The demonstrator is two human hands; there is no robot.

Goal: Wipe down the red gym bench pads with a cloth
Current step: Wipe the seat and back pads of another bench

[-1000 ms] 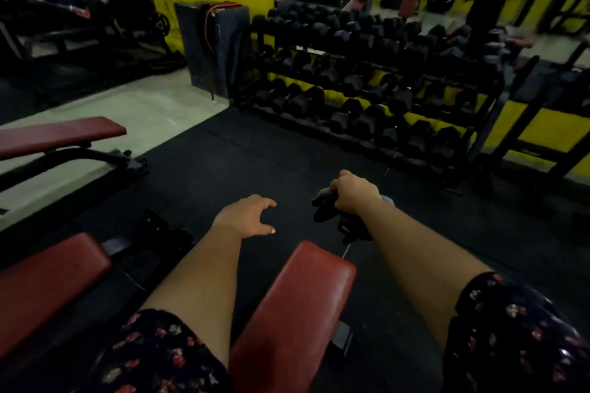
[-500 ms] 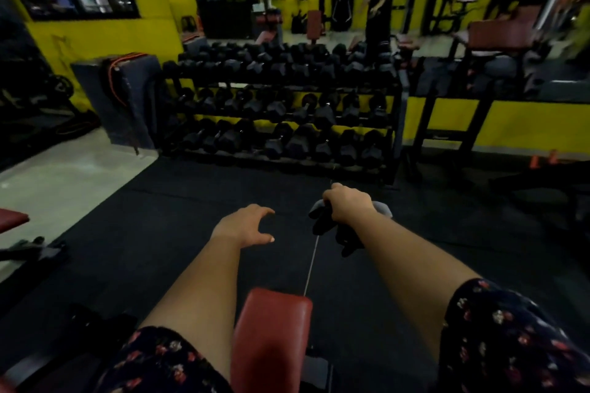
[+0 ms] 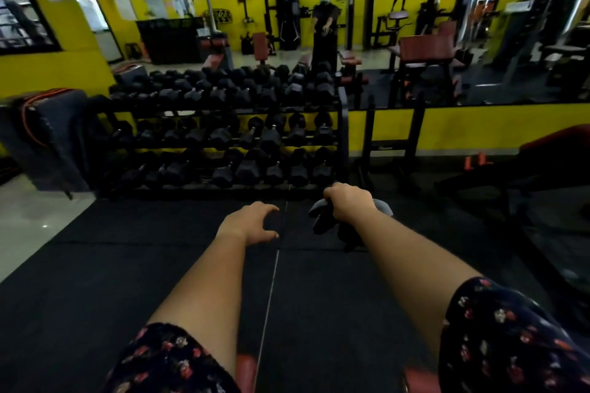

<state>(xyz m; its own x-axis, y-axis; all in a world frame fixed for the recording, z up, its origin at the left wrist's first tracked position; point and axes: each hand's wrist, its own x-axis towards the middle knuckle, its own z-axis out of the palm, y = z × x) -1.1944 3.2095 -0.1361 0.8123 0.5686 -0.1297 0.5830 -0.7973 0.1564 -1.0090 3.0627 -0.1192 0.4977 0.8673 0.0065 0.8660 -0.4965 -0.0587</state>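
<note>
Faced the dumbbell rack (image 3: 223,143), with its three loaded tiers of dark hex dumbbells against the yellow wall. Stretched both bare forearms toward it over the black floor mat (image 3: 111,281), with floral sleeves (image 3: 169,360) at the elbows.

Held the left hand (image 3: 247,223) in the air short of the rack's lowest tier, palm down, fingers spread and loosely hooked, thumb apart from them, clear of the cloth. Clenched the right hand (image 3: 346,201) round a dark cloth (image 3: 324,220) just short of the rack's right-hand end, with bunched folds hanging below the fist and a paler grey part on the fist's far side (same cloth or a second one, could not tell). Had the two hands near each other but apart.

Saw only two slivers of red bench pad (image 3: 245,373) at the very bottom edge, on the side of the mat farthest from the rack, one beside each arm, neither touched by hand or cloth. Traced a thin pale seam (image 3: 271,290) in the mat from between the hands away from the rack.

Noted a grey pad (image 3: 48,131) with orange trim leaning just left of the rack, and pale tiled floor (image 3: 28,220) in front of it. Made out a wall mirror (image 3: 479,41) above and right of the rack, full of blurred machines and figures. Right of the rack, picked out a black frame (image 3: 396,137) and another red pad (image 3: 558,140) at the picture's edge.
</note>
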